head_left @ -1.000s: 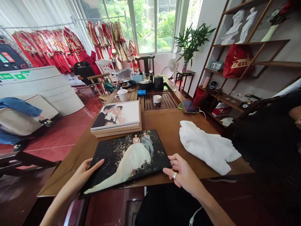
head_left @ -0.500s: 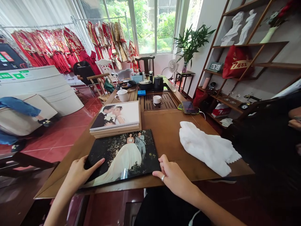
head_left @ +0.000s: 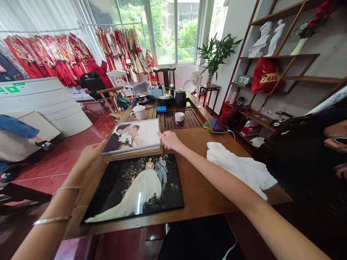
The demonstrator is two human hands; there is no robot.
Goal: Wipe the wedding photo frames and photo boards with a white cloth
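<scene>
A dark photo panel (head_left: 135,186) showing a bride and groom lies flat near the front edge of the wooden table (head_left: 195,180). Behind it sits a stack of panels topped by a light wedding photo (head_left: 134,135). My left hand (head_left: 90,153) grips the left near corner of that top panel. My right hand (head_left: 169,139), with a ring on it, is closed on the panel's right near corner. Both arms reach forward over the dark panel.
A white cloth (head_left: 238,168) lies right of the panels. Behind are a phone (head_left: 215,125), a tea tray with a cup (head_left: 179,116), a teapot (head_left: 138,112) and kettles. A shelf unit (head_left: 271,72) stands right. Another person sits at the right edge (head_left: 334,139). Red garments (head_left: 54,57) hang left.
Both hands let go of the dark panel, which now lies flat on the table, and reached forward to take the top panel of the stack by its near corners.
</scene>
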